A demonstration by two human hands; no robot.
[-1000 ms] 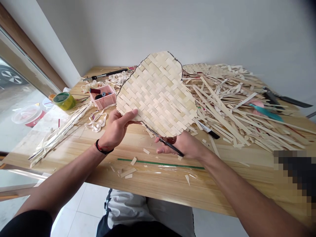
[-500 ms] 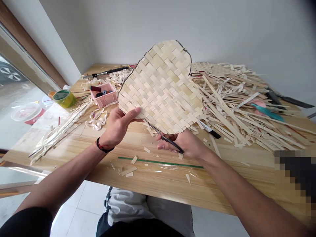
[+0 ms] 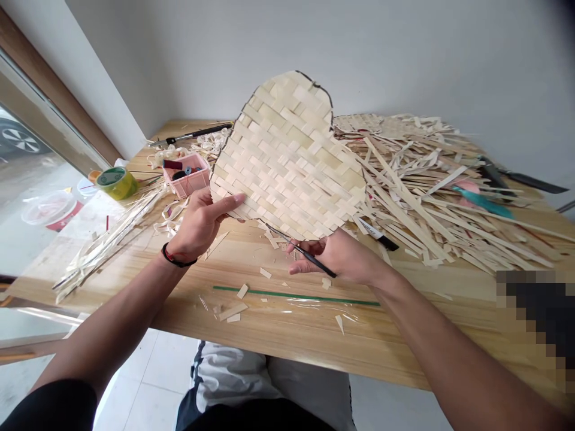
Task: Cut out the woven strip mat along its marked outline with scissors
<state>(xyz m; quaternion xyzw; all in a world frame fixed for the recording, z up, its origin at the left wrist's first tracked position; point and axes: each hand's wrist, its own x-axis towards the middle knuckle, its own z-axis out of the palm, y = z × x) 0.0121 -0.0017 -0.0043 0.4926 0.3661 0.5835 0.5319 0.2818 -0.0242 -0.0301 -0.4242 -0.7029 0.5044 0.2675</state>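
Observation:
A woven bamboo mat (image 3: 287,155), heart-shaped with a dark line drawn round its edge, is tilted up above the wooden table (image 3: 314,323). My left hand (image 3: 200,224) grips its lower left edge, thumb on top. My right hand (image 3: 344,257) is closed at the mat's lower edge and holds a thin black tool (image 3: 300,251) whose tip points up-left along that edge. Small cut bamboo scraps (image 3: 233,311) lie on the table below both hands.
A big heap of bamboo strips (image 3: 426,179) covers the right half of the table. A pink box (image 3: 186,173) with spools, a green tape roll (image 3: 115,181), white strip curls (image 3: 173,215), a long green strip (image 3: 296,296) and a black pen (image 3: 380,236) lie around.
The mat has been lifted and tilted more upright, then turned slightly left. Both hands have kept their grip and shifted a little up with it.

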